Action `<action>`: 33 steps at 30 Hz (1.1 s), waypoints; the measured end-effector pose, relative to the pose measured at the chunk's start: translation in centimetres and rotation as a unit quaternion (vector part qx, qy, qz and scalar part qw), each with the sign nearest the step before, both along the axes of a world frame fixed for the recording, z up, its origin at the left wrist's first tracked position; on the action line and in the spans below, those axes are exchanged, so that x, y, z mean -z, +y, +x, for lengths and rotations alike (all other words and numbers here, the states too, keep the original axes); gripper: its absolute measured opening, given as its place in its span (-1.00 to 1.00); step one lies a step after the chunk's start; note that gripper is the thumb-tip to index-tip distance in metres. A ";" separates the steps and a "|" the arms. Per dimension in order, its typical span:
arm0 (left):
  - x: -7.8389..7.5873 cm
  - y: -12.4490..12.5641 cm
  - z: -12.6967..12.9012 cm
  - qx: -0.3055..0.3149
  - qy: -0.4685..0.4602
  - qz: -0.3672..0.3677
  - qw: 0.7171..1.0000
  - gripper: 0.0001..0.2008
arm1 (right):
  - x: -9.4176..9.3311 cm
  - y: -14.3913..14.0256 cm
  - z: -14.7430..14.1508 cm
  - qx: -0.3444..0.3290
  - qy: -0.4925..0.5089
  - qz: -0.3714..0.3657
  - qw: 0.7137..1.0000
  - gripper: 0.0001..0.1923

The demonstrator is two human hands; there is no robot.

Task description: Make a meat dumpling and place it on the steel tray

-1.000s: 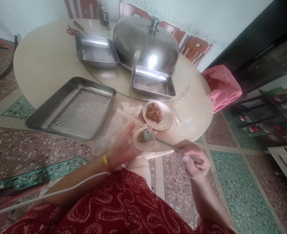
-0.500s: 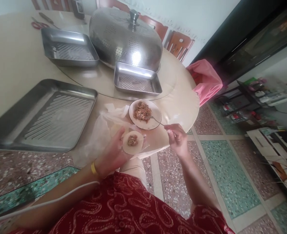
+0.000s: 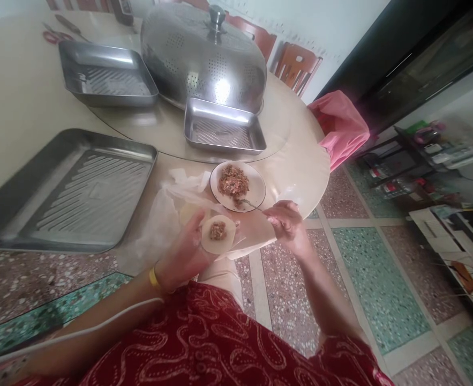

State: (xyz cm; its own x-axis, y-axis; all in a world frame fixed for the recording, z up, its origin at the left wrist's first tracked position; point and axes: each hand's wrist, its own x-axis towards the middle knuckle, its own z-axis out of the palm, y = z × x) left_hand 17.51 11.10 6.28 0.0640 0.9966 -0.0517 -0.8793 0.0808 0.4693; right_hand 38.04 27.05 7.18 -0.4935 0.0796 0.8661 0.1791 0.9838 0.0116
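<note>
A round dumpling wrapper [image 3: 219, 246] lies across the fingers of my left hand [image 3: 184, 249], held at its edge by the thumb. On its middle sits a small mound of minced filling [image 3: 217, 230]. My right hand [image 3: 286, 225] pinches the handle of a thin metal utensil [image 3: 253, 205], whose tip rests in the plate at the near edge of the filling; its end is too small to make out. The white plate [image 3: 256, 185] holds a larger heap of minced filling [image 3: 233, 183]. Beside my left hand lies a crumpled translucent plastic bag [image 3: 154, 228] with pale wrappers [image 3: 187, 213] at it.
A large metal tray [image 3: 95, 187] stands at the left table edge. Two smaller metal trays, the left one [image 3: 110, 80] and the right one [image 3: 224, 131], stand before a perforated domed metal cover [image 3: 204, 59]. Red scissors [image 3: 55, 36] lie far left. A pink cloth [image 3: 343, 126] hangs at right.
My right hand has moved slightly left, and the utensil's tip has shifted down to the near side of the filling. My left hand still holds the filled wrapper. The view has tilted slightly.
</note>
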 end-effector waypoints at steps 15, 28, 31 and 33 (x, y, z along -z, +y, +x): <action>-0.3 -0.8 0.2 -0.022 -0.005 -0.014 1.000 -0.48 | -0.6 0.0 -0.5 -0.041 0.006 -0.044 0.998 -0.84; -0.4 0.8 0.7 -0.006 0.025 -0.051 0.998 -0.47 | -1.0 -1.5 -1.2 -0.032 0.205 -0.466 0.860 -0.80; -0.6 1.4 0.7 0.010 0.019 -0.043 0.999 -0.50 | -1.9 -1.1 -1.8 -0.083 0.242 -0.549 0.796 -0.81; -0.7 1.5 0.6 0.017 0.011 -0.028 0.999 -0.50 | -2.2 -1.6 -1.6 -0.114 0.241 -0.537 0.800 -0.81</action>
State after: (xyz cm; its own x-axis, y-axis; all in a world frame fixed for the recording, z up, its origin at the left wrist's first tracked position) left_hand 18.14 12.58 6.95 0.0968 0.9893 -0.1088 -0.8655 0.1376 0.4816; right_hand 36.40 25.41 9.33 -0.2300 0.8617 0.4524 -0.2773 0.3876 -0.8792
